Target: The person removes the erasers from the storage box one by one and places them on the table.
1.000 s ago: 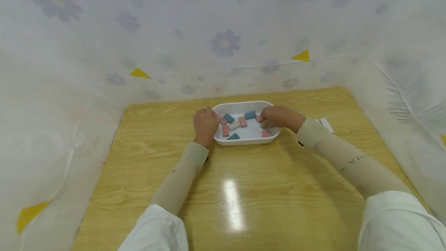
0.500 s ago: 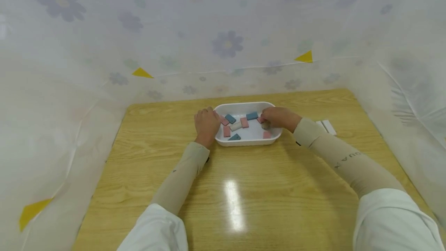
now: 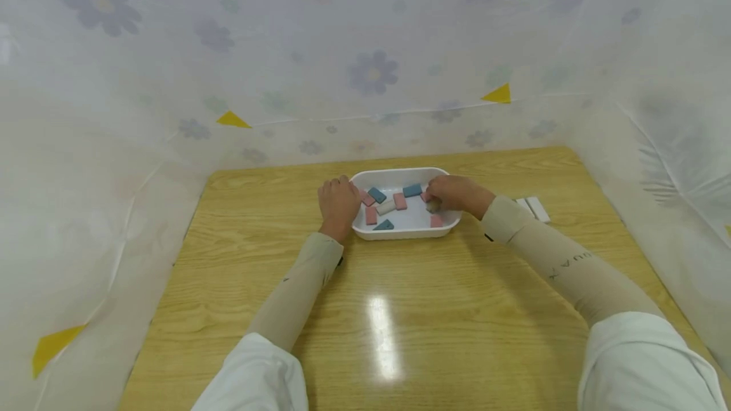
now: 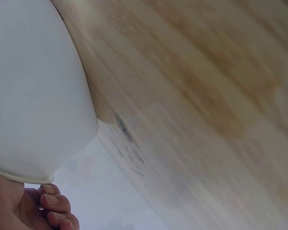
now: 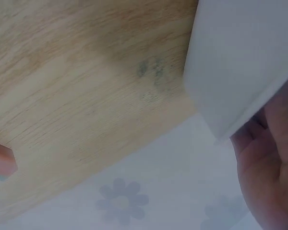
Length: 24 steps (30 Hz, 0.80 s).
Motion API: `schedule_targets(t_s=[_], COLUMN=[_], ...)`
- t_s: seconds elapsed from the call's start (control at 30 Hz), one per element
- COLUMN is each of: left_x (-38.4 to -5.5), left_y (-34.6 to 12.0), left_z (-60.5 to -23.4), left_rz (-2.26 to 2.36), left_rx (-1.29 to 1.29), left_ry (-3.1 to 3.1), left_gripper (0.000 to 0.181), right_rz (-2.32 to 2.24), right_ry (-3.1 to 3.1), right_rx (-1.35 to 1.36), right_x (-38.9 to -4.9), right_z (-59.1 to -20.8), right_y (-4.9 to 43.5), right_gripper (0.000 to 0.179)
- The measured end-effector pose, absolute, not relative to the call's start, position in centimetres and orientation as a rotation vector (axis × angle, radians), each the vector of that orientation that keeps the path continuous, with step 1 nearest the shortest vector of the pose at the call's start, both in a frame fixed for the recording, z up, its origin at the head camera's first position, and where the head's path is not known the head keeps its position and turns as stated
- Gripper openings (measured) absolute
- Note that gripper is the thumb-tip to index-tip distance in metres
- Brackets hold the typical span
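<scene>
A white oval-cornered tray (image 3: 405, 233) stands on the wooden table, with several small flat blocks in it. They are pink (image 3: 400, 201), blue (image 3: 412, 190) and beige (image 3: 386, 207). My left hand (image 3: 338, 203) grips the tray's left end; in the left wrist view its curled fingers (image 4: 56, 203) come up against the rim. My right hand (image 3: 457, 193) reaches over the right end, fingers bent down into the tray, pinching a beige block (image 3: 432, 206) that is partly hidden. A pink block (image 3: 436, 221) lies just in front of those fingers.
Two white flat pieces (image 3: 538, 209) lie on the table (image 3: 457, 309) right of the tray, partly behind the right sleeve. A pinkish-orange block (image 5: 1, 160) shows at the right wrist view's left edge. Flower-patterned sheeting (image 3: 320, 87) encloses the table's back and sides.
The beige block at my right fingertips shifts and turns slightly, with small motions of that hand. My left hand and the tray keep their place; the view moves a little.
</scene>
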<state>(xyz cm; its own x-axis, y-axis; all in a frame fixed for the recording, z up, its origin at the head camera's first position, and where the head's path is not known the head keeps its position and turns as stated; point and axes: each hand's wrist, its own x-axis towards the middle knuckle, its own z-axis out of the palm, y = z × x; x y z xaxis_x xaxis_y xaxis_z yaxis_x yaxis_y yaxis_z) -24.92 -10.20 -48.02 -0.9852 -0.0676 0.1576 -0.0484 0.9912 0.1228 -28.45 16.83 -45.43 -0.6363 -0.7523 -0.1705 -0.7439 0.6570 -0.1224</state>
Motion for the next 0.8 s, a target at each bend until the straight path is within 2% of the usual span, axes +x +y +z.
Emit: schedule_targets(t_s=[0.17,0.37,0.6,0.8], left_x=[-25.0,-25.1,-25.0,-24.7], left_y=[-10.2,-10.4,-10.4,-10.4], left_z=[-48.0,-48.3,-48.0,-47.7], left_rz=[-0.193,-0.196,-0.196,-0.204], left_rx=[0.081,0.063,0.072,0.083], left_ry=[-2.976,-2.968,-2.988,-2.993], left_gripper=[0.035,0.033,0.034,0.035], right_rz=[-0.140,-0.327,-0.428,-0.510], right_ry=[2.683,2.722,2.755,2.784], right_rx=[-1.284,-1.309,-1.018,-0.812], right_x=[-27.9,-26.4,-25.3,-25.1], right_z=[-44.3,-40.9,-38.1,-38.1], right_y=[16.5,16.5,17.8,20.7], right_gripper=[0.004,0.014,0.025,0.027])
